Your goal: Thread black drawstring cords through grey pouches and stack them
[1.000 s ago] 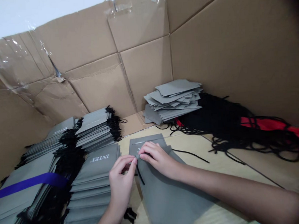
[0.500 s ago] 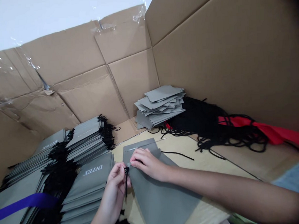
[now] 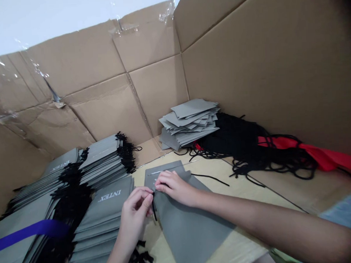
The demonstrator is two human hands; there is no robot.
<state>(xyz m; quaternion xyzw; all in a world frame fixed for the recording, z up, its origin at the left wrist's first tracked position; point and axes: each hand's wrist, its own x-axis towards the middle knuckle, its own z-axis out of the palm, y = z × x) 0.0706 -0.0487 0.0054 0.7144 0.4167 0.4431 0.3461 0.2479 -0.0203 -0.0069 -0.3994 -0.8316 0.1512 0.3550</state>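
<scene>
A grey fabric pouch [image 3: 194,231] lies at a slant in front of me, its top flap creased back. My left hand [image 3: 135,209] is closed in a pinch on a black cord [image 3: 155,213] at the pouch's left edge, and a short end dangles below the fingers. Just right of it, my right hand [image 3: 179,188] is closed on the pouch's cloth, fingertips close to the cord. Another cord end [image 3: 209,177] sticks out at the pouch's right edge. A thin shiny rod [image 3: 156,172] crosses the grey cloth beyond my right hand; part of it is hidden.
Stacks of grey pouches [image 3: 108,200] with black cord ends stand at left, one under a purple strap [image 3: 31,234]. Flat pouches [image 3: 192,109] are piled at the back, beside black cords [image 3: 236,132] with a red band [image 3: 318,152]. Cardboard walls [image 3: 156,89] surround the worktop.
My left hand has turned and risen slightly; the black cord's loop is now drawn in close to the pouch's edge. The right hand has shifted only slightly.
</scene>
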